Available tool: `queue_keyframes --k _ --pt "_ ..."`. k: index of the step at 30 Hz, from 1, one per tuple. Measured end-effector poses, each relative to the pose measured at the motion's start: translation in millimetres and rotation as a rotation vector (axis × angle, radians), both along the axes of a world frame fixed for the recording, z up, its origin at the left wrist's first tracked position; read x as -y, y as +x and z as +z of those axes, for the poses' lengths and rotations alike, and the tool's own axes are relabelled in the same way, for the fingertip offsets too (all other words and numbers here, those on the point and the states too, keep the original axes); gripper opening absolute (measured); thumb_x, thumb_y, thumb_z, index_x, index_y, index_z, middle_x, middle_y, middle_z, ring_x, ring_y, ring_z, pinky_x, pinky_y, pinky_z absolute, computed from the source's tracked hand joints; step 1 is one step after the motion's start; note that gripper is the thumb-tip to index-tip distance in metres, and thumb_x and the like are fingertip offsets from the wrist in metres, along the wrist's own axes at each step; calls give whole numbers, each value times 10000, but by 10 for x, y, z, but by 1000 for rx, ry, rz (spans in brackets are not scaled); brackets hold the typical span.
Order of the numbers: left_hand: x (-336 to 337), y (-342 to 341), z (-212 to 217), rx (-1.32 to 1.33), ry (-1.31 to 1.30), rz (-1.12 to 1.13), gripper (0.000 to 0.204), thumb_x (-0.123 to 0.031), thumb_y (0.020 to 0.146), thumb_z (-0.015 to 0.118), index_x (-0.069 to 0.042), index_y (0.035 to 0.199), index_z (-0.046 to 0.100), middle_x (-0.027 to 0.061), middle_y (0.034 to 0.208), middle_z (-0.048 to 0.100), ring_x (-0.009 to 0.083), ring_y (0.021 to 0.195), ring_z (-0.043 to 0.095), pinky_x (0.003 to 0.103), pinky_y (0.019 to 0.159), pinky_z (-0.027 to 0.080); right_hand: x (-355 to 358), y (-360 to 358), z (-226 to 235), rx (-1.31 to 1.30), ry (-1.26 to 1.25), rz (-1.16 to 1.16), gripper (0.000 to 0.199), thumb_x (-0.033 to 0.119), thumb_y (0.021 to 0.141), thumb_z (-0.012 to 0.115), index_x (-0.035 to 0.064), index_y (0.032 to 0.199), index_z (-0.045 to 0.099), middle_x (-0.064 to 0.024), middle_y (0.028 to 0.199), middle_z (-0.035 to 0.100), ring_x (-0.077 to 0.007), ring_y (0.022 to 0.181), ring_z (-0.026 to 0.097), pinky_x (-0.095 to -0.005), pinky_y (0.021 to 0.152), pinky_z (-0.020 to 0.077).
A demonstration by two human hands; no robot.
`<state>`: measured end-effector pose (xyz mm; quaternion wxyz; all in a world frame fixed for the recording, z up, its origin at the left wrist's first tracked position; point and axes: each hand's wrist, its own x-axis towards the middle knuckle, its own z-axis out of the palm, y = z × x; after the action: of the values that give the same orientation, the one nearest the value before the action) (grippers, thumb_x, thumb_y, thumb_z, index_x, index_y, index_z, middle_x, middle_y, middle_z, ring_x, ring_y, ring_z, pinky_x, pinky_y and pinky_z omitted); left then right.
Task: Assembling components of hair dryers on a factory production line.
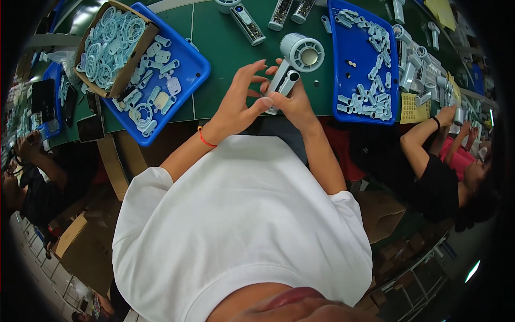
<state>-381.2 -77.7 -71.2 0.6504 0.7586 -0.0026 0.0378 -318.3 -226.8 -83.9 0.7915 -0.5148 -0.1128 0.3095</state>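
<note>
We had the fan over the surface, head pointing away from us, handle slanting back toward us. Couldn't tell if the head rested on anything.

Right grip was closed round the fan's handle. Left grip was roughly half open, just left of the fan, fingers spread, thumb at the handle; couldn't tell if it pressed there or only met our other thumb. The handle's dark section faced up; detail too small to read.

Handling, our judgement: right grip should take the weight, left thumb the fine pressure. Push close to the supported handle; pushing on the head would have levered it. Fingertips off the dark section.

Left of the fan: left tray with a carton of pale parts. Right of the fan: right tray, small pale clips. Beyond the fan, leftward: open units, innards exposed, so we wanted the head kept clear of them.
</note>
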Motion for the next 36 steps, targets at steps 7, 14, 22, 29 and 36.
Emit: queue_keyframes --k 7,14,22,29,36 --pt "55 23 141 2 15 -148 813 -252 751 727 -80 1394 260 118 1327 312 263 1208 385 387 972 390 82 8 154 90 -6 99 768 267 730 764 30 1299 306 -91 1132 495 -221 1054 532 -365 924 440" --pt "64 3 329 -84 116 -173 780 -64 717 709 -77 1375 291 118 1297 357 256 1200 391 380 977 369 186 32 277 -26 -40 80 596 227 779 678 -27 1234 388 -107 1117 520 -197 1031 533 -329 900 434" --pt "119 -2 367 -20 168 -141 731 -37 727 643 -38 1362 280 177 1287 356 334 1177 417 382 967 371 193 0 372 33 -93 82 525 91 757 530 -50 1241 384 -121 1120 511 -173 1016 526 -323 886 435" --pt "124 -17 352 -23 221 -116 669 -196 801 638 -22 1344 288 200 1275 368 364 1151 428 390 951 380 255 2 386 179 -197 125 484 268 885 552 -39 1228 405 -93 1075 515 -154 960 508 -288 845 431" --pt "129 -28 361 -41 191 -107 624 -255 839 619 -25 1327 307 188 1270 369 320 1137 428 377 934 378 222 -72 406 249 -334 -35 499 441 927 469 -32 1075 525 -54 912 565 -121 815 500 -269 722 426"
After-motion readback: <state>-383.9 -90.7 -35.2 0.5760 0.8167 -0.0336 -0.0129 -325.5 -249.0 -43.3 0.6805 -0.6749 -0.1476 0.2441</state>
